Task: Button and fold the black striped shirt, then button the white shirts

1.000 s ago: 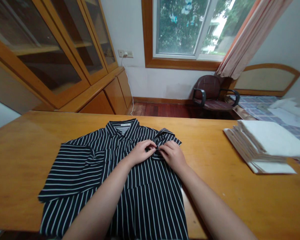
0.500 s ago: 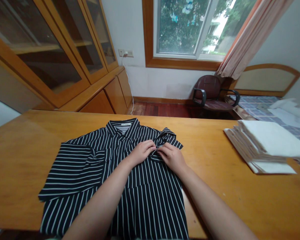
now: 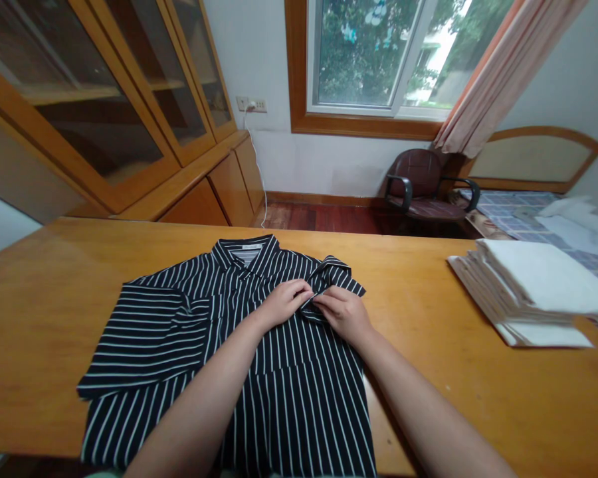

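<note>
A black shirt with white stripes lies spread on the wooden table, its collar pointing away from me. The sleeve on the left side is folded inward across the front. On the right side, the other sleeve is bunched up under my fingers. My left hand pinches the bunched cloth from the left. Right beside it, my right hand pinches the same cloth, fingertips close to those of the left. The exact bit of cloth between the fingertips is mostly hidden.
A stack of folded white and brown sheets sits on the table's right side. Beyond the table stand a glass-door cabinet, a dark red armchair and a bed. A white cord hangs from the wall socket.
Both hands stay at the bunched sleeve, with only a slight shift of the fingers. The shirt lies as before.
</note>
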`<state>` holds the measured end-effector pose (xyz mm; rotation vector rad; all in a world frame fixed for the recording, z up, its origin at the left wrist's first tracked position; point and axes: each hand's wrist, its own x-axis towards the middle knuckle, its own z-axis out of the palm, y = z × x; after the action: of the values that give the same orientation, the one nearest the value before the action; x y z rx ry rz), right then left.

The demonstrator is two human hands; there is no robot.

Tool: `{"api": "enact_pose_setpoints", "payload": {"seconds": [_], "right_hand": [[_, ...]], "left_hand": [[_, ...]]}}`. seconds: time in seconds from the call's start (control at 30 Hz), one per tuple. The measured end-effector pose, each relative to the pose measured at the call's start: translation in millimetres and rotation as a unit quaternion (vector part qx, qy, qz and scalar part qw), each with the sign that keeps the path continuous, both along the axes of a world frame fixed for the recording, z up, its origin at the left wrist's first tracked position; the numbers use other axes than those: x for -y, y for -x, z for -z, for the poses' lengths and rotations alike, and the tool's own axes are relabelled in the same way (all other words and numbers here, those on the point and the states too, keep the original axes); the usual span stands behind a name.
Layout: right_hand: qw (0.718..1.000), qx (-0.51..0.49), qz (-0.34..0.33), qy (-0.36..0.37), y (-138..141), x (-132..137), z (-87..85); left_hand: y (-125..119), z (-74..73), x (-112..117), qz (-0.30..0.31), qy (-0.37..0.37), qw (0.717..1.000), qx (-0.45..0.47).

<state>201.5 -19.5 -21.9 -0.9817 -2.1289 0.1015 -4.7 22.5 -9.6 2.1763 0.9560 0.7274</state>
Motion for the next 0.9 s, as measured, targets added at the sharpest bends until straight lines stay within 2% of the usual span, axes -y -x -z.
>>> {"api": "enact_pose_setpoints", "payload": {"seconds": [0.33,0.53,0.73,0.9], "right_hand": [[0.999,0.006,-0.010,-0.032,-1,2,-3.2],[1.000,0.006,-0.003,-0.008,0,7,-6.9],[0.997,-0.071,0.025,-0.008,1,10,-11.1],[0.993,-0.115,0.040,0.000,0,8,-11.2]], "left_hand": [[1,-8.5,0,0.018,0.055,0.998,0.014],[1,-10.0,1,0.031,0.075,0.996,0.034],[1,-5.1,0,0.047,0.075,0.996,0.023],[2,-7.6,0,0.009,0.096,0.994,0.048]]}}
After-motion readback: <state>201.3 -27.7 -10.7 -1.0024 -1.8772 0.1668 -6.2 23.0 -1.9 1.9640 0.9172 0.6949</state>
